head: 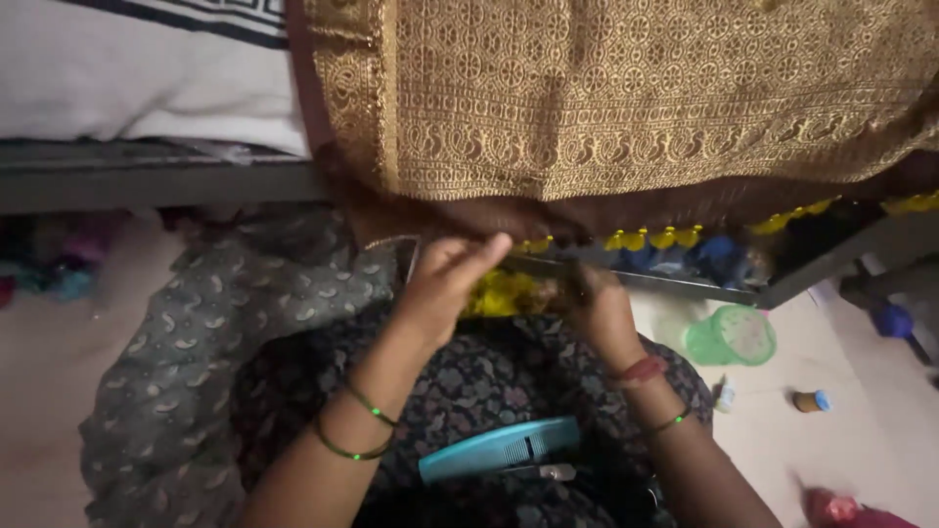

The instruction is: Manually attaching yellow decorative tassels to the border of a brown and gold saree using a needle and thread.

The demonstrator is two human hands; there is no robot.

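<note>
1. nearest, a teal comb (501,449) lies flat on the lap, on dark floral cloth, untouched by either hand.
2. the left hand (445,284) is raised over the lap, fingers stretched and pressed together toward the yellow tassels (504,293); its grip looks nearly closed, but i cannot tell what thread, if any, it has.
3. the right hand (599,311) is curled just beside the same tassels, fingertips hidden in shadow, so whether it pinches anything i cannot tell.
4. the tassels sit between both hands, at the brown hem of the gold sari (626,98) hanging from the bed.
5. judgement: to work well, keep the hem taut between the hands, work close to the edge, and match the row of finished tassels further right.
6. beyond, a green cup (732,335) and a small spool (810,400) stand on the floor.
</note>
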